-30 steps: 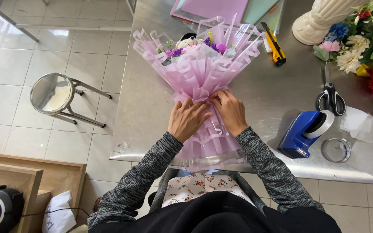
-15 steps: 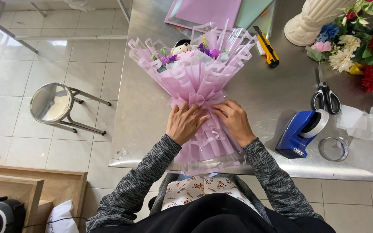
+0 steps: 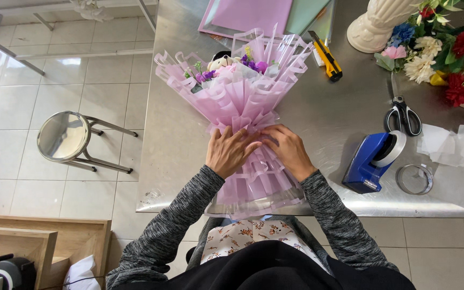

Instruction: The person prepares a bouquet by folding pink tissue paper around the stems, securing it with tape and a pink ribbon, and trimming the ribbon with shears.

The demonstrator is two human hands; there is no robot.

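Centrally, pink-wrapped bouquet (image 3: 241,102) on steel worktop (image 3: 328,113), left hand (image 3: 231,151) and right hand (image 3: 287,150) fingers clasped about its waist; blue tape dispenser (image 3: 370,162) at three o'clock.

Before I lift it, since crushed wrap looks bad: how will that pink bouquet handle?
The bouquet is probably light but top-heavy, as its wrap fans wide above the narrow waist that the left hand and right hand pinch. The thin pleated sheets likely crease easily and feel slippery.

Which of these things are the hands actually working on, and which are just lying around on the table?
In hand: pink wrapped bouquet, gripped at its waist by left hand and right hand.

Lying about: tape dispenser, scissors, yellow utility knife, tape roll, white vase.
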